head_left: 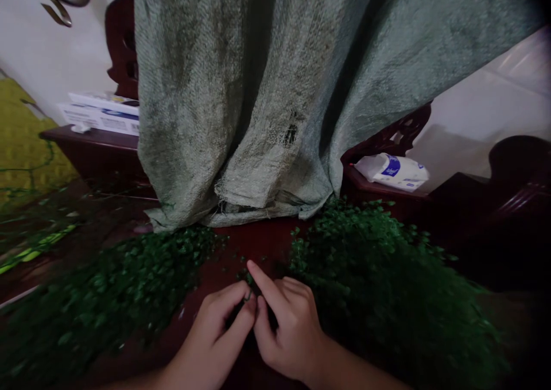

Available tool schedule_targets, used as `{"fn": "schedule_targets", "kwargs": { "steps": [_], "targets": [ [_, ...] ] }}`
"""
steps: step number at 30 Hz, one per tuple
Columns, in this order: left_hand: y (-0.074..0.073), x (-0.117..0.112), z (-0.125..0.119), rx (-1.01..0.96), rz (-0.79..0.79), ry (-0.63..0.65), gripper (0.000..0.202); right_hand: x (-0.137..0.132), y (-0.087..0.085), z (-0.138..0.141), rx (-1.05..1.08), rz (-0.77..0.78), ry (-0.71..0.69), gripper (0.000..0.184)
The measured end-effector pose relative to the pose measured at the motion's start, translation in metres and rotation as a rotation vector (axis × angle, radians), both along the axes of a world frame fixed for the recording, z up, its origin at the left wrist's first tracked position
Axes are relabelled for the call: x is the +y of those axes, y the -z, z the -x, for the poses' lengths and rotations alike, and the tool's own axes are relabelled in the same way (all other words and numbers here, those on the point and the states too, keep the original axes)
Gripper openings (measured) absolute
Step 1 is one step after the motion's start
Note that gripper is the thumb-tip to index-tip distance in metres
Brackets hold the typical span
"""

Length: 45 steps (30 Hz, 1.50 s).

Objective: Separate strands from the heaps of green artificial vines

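Observation:
My left hand (pixel 217 330) and my right hand (pixel 287 324) meet at the bottom centre over a dark red wooden table (pixel 258 244). Both are closed in a pinch on a small green sprig (pixel 248 294) held between their fingertips. My right forefinger sticks out forward. A heap of small green leafy stems (pixel 116 289) lies to the left of my hands. A bigger heap of the same greenery (pixel 387 275) lies to their right.
A grey-green woven sack (pixel 258 103) hangs down onto the table just behind the heaps. White and blue boxes (pixel 103 114) sit on a dark wooden ledge at the left. A white packet (pixel 391 171) lies at the right. Yellow cloth (pixel 21 143) shows at far left.

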<state>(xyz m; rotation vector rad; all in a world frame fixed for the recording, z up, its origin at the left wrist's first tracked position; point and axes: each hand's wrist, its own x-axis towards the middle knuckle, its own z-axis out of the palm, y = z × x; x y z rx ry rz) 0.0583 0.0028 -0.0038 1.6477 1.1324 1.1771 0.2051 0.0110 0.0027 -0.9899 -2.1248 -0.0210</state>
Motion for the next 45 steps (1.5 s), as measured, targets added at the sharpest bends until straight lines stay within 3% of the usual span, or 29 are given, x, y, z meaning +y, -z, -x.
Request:
{"fn": "schedule_targets", "kwargs": {
  "steps": [17, 24, 29, 34, 38, 45],
  "targets": [
    [-0.004, 0.003, -0.001, -0.077, 0.153, 0.063, 0.027, 0.002, 0.001, 0.005, 0.089, -0.026, 0.113, 0.021],
    [-0.002, 0.004, -0.001, -0.073, 0.165, 0.082, 0.026, 0.003, 0.003, 0.003, 0.093, 0.048, 0.118, 0.039],
    [-0.005, 0.003, 0.000, -0.102, 0.183, 0.032, 0.015, 0.000, -0.002, 0.002, 0.135, 0.043, 0.088, 0.028],
    [0.001, -0.001, 0.001, -0.050, 0.181, -0.016, 0.016, -0.005, -0.007, 0.004, 0.074, 0.023, -0.013, 0.033],
    [0.003, -0.004, 0.002, -0.041, 0.163, 0.012, 0.025, -0.003, -0.002, 0.005, 0.079, -0.015, 0.037, 0.028],
    [-0.003, -0.003, 0.002, -0.047, 0.170, -0.049, 0.021, 0.000, 0.000, 0.004, 0.122, -0.016, 0.115, 0.026]
  ]
}}
